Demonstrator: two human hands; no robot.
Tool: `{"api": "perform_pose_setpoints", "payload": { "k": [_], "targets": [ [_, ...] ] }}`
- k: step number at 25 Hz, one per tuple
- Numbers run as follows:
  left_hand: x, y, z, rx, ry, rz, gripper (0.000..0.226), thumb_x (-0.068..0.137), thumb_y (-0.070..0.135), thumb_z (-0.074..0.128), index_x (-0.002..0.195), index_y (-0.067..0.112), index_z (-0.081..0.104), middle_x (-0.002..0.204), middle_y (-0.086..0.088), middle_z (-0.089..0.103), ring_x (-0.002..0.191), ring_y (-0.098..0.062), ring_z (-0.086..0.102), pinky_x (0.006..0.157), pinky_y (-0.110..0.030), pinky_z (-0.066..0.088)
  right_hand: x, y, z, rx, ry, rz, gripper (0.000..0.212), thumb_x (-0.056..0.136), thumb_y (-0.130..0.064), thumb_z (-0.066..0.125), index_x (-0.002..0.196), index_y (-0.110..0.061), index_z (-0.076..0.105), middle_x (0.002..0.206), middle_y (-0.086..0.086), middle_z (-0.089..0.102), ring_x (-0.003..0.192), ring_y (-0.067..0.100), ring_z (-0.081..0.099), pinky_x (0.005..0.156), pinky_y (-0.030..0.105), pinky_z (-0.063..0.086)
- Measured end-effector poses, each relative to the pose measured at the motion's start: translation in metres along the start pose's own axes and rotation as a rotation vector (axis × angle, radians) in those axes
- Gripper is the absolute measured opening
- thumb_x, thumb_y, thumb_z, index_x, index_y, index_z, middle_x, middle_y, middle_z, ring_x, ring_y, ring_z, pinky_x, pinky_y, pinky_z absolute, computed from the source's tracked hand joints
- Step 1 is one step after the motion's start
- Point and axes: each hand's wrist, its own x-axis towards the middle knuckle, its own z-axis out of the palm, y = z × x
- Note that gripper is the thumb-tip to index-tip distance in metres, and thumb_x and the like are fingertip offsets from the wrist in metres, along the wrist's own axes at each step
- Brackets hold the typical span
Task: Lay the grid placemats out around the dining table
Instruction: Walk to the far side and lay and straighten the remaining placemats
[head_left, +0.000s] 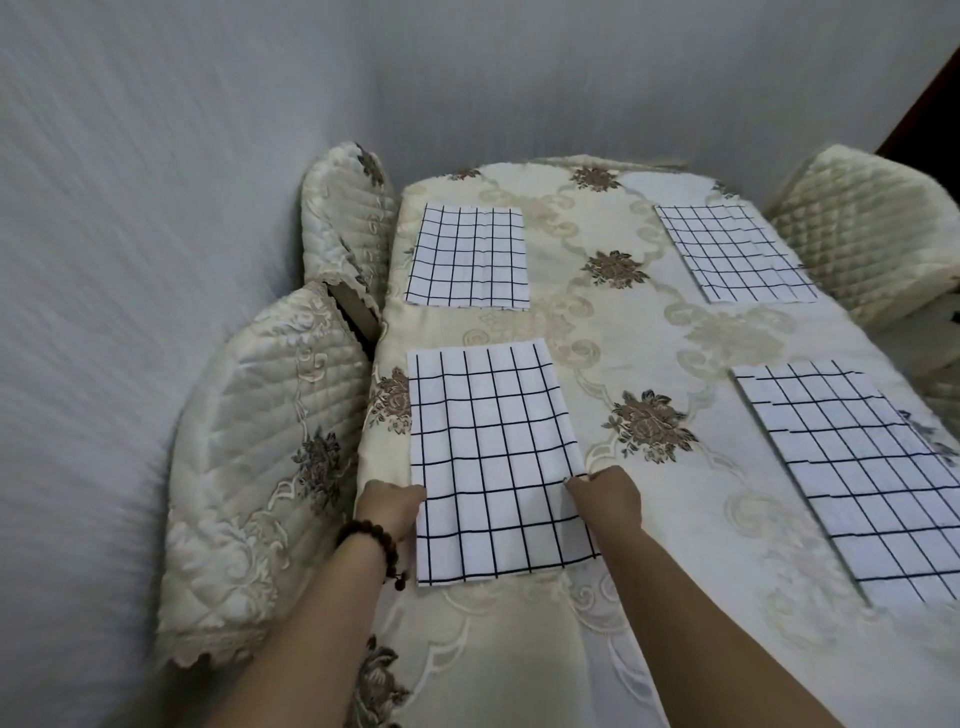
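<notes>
Nearest, lower centre: left hand (390, 506) and right hand (607, 498) pinching the side edges of a grid placemat (493, 457), flat on the tablecloth (582, 338). Thin, soft cloth by the look of it, probably light, apt to wrinkle; best gripped at edges or corners. Beaded bracelet (375, 540) on the left wrist. Further up: placemats at right (852, 473), upper left (467, 257) and upper right (732, 252). Quilted chair covers (249, 467) at left and right; plain grey walls (156, 156) beyond.
</notes>
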Motion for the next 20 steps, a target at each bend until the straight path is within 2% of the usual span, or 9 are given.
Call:
{"api": "perform_pose_setpoints", "payload": {
  "k": [2,4,6,8,10,14,17,20],
  "targets": [
    [0.003,0.000,0.001,0.078,-0.003,0.011,0.028,0.077,0.021,0.066,0.091,-0.003,0.062,0.083,-0.017,0.062,0.073,-0.028,0.059,0.060,-0.027,0.038,-0.001,0.000,-0.001,-0.002,-0.020,0.008,0.028,0.082,-0.021,0.060,0.061,-0.007,0.047,0.057,0.004,0.047,0.058,0.022,0.048,0.047,0.025,0.029],
    [0.004,-0.001,0.001,0.126,-0.030,0.030,0.037,0.078,0.021,0.070,0.100,-0.007,0.063,0.092,-0.018,0.064,0.085,-0.030,0.063,0.065,-0.028,0.044,-0.003,0.000,-0.004,0.015,-0.029,0.015,0.036,0.083,-0.017,0.058,0.052,-0.009,0.040,0.051,0.003,0.042,0.050,0.018,0.041,0.045,0.025,0.026],
    [0.003,-0.002,0.002,0.186,-0.051,0.067,0.029,0.078,0.016,0.072,0.094,-0.008,0.066,0.091,-0.016,0.065,0.086,-0.028,0.062,0.070,-0.029,0.048,-0.003,0.002,-0.005,0.045,-0.048,0.032,0.039,0.082,-0.013,0.060,0.049,-0.008,0.039,0.048,0.004,0.039,0.048,0.018,0.039,0.046,0.025,0.026],
    [0.000,-0.003,0.000,0.236,-0.036,0.099,0.014,0.077,0.011,0.071,0.077,-0.002,0.066,0.083,-0.016,0.064,0.078,-0.025,0.059,0.070,-0.031,0.047,-0.004,0.003,-0.001,0.109,-0.082,0.056,0.028,0.079,-0.013,0.064,0.054,-0.003,0.054,0.054,0.008,0.049,0.055,0.023,0.048,0.052,0.025,0.032],
    [0.001,-0.004,-0.004,0.213,-0.005,0.108,0.016,0.077,0.008,0.069,0.065,0.003,0.059,0.076,-0.017,0.061,0.071,-0.024,0.055,0.067,-0.031,0.047,-0.010,0.003,0.003,0.211,-0.095,0.066,0.015,0.076,-0.011,0.067,0.065,-0.001,0.066,0.063,0.013,0.059,0.065,0.026,0.056,0.061,0.027,0.040],
    [0.001,-0.005,-0.016,0.182,0.046,0.094,0.016,0.079,0.008,0.066,0.068,0.004,0.055,0.074,-0.014,0.056,0.068,-0.023,0.051,0.056,-0.024,0.039,-0.016,0.003,0.007,0.366,-0.137,0.104,0.010,0.077,-0.005,0.068,0.069,0.000,0.066,0.071,0.014,0.061,0.068,0.027,0.057,0.067,0.031,0.045],
    [0.003,-0.010,-0.023,0.149,0.063,0.080,0.021,0.079,0.007,0.068,0.064,0.005,0.053,0.073,-0.014,0.054,0.067,-0.022,0.050,0.061,-0.026,0.040,-0.020,0.005,0.012,0.444,-0.186,0.175,0.015,0.077,-0.003,0.069,0.063,-0.002,0.063,0.077,0.017,0.065,0.076,0.032,0.063,0.079,0.044,0.055],
    [0.005,-0.017,-0.024,0.080,0.075,0.101,0.015,0.080,0.008,0.071,0.072,0.004,0.059,0.081,-0.014,0.059,0.074,-0.023,0.053,0.072,-0.027,0.042,-0.024,0.008,0.016,0.512,-0.231,0.219,0.012,0.074,-0.002,0.071,0.065,-0.005,0.065,0.090,0.025,0.069,0.087,0.040,0.066,0.084,0.058,0.053]
  ]
}}
